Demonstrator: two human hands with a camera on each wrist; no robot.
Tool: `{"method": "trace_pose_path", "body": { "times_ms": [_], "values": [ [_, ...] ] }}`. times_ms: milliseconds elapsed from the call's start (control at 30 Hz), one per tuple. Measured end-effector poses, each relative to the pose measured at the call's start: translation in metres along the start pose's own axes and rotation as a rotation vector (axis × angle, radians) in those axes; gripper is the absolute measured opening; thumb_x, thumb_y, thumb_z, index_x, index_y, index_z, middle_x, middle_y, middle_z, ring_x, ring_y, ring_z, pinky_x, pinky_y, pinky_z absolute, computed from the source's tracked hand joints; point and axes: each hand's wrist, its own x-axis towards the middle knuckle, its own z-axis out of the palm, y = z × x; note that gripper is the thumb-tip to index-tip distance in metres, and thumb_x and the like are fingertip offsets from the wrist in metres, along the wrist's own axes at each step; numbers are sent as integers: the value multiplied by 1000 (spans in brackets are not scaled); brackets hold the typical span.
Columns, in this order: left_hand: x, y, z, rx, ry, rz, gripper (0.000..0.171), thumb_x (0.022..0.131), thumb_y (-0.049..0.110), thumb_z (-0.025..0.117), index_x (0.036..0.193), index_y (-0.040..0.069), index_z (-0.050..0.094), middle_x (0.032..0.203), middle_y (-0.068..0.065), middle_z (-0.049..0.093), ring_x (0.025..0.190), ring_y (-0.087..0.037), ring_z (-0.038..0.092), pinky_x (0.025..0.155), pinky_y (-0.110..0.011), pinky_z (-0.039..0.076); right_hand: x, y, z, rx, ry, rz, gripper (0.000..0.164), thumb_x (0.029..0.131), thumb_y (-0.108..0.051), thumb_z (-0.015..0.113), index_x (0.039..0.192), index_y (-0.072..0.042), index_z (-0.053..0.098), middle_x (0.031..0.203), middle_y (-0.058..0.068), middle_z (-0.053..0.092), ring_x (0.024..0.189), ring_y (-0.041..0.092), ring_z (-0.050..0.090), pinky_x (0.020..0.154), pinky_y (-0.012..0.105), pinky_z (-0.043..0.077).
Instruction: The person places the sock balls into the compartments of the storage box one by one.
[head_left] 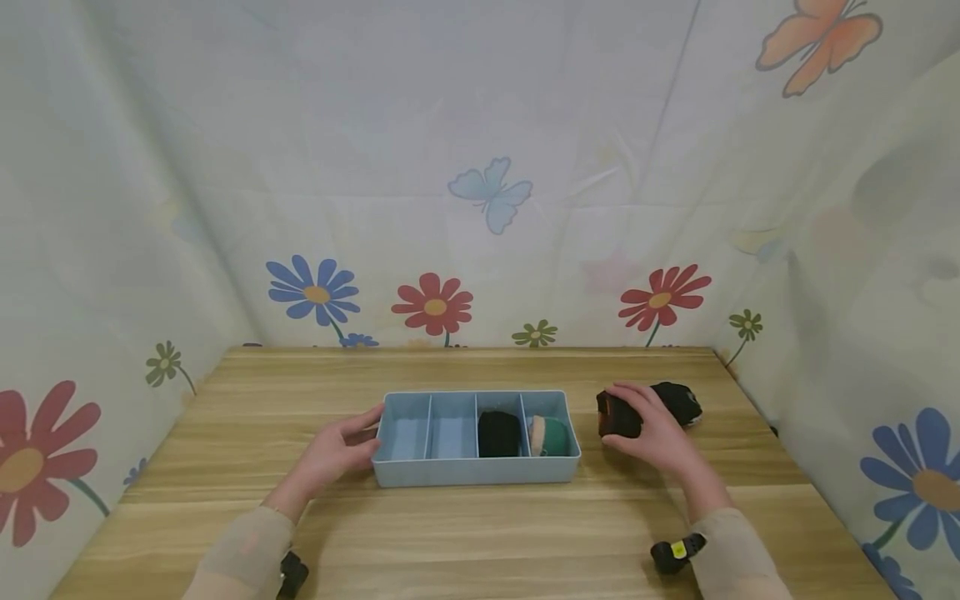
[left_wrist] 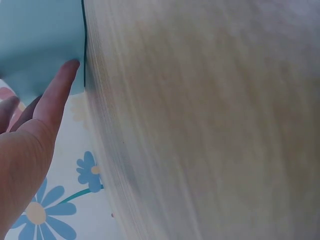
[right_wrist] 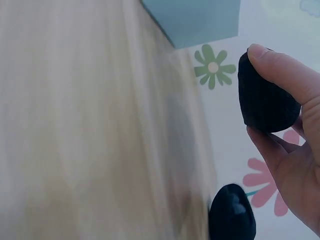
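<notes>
Red-streaked black bundle in your right hand! Second black bundle toward right edge of streaky yellow-brown table. Your pale-blue box shows black roll, green-and-beige roll. White curtain beyond far edge: red, blue flowers.

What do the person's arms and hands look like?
Left hand and right hand are gloveless. Left sleeve and right sleeve are pale beige. A small black camera shows by each sleeve; the right camera carries a yellow label.
</notes>
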Motion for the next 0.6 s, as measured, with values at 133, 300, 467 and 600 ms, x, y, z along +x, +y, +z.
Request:
{"method": "trace_pose_path", "body": {
  "times_ms": [133,300,467,600],
  "values": [
    [-1,1,0,-3,-1,-4,63,94,11,66,151,10,41,154,-19,37,130,-40,49,92,-40,53,7,-7,0,3,22,-18,73,75,-18,88,138,-6,53,142,18,44,129,41,43,101,62,41],
    [-1,2,0,-11,3,-10,63,93,11,67,151,11,42,154,-18,37,131,-39,49,93,-41,53,15,-17,1,16,35,-40,73,75,-16,88,139,-5,54,144,18,44,130,40,42,102,62,40],
    [-1,2,-1,-28,-7,12,62,94,11,66,151,8,41,154,-21,36,131,-41,48,91,-41,54,22,-25,3,47,22,-49,74,75,-14,87,140,-7,53,145,16,42,131,39,41,101,61,41],
    [-2,3,0,-49,-12,20,62,94,10,65,151,7,40,155,-22,35,130,-42,48,89,-40,55,28,-31,7,72,16,-80,75,74,-13,88,140,-8,53,145,16,42,129,38,42,100,61,43]
  ]
}}
